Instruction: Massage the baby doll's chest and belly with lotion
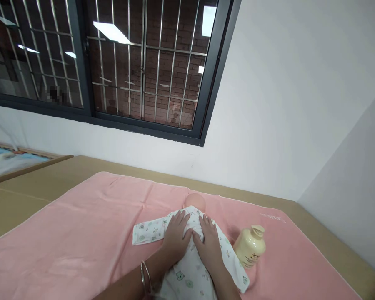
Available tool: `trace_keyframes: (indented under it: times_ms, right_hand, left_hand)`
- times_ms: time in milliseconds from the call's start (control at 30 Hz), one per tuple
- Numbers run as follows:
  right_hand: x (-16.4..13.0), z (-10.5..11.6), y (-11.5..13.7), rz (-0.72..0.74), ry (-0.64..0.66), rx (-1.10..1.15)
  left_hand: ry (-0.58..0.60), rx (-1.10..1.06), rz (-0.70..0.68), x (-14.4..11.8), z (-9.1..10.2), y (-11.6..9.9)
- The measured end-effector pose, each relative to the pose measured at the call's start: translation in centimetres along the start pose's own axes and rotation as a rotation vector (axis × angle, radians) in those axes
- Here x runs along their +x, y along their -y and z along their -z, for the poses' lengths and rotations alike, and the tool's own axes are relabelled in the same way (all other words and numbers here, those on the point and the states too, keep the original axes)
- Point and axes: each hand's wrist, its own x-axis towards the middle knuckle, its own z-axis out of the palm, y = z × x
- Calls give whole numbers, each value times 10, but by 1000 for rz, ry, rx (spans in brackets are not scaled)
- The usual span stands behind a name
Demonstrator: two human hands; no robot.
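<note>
A baby doll lies on a pink mat [90, 225]; its bald, smooth head [195, 201] points away from me, and which way it faces I cannot tell. It wears a white garment [187, 281] with small green and pink prints, both sleeves spread out to the sides. My left hand [176, 238] rests flat on the left side of the doll's upper body, fingers stretched out. Mirroring it, my right hand [210, 246] lies open on the right side. The thumbs nearly meet at the middle. Neither hand grips anything. The doll's lower body is partly hidden by my arms.
A pale yellow pump bottle [251, 246] stands on the mat, close to the doll's right-side sleeve. The mat covers a wooden tabletop [28, 204] against a white wall. Above is a dark-framed window [146, 133] with metal bars. A tray-like box with blue cloth sits far left.
</note>
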Motion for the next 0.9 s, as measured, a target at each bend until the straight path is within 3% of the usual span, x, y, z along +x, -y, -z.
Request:
trace_keyframes:
  times_ms: [233,633,800,900]
  right_hand:
    - [0,-5,-4,22,-1,13]
    - [-5,7,4,-38,30,8]
    - [-3,9,-6,-47,66,54]
    - [3,6,-13,-22,72,50]
  left_hand:
    - [0,-13,27,-2,-3,1]
    - [17,5,81,-4,1,0]
    - [14,36,149,-6,2,6]
    - [49,53,122,-2,0,11]
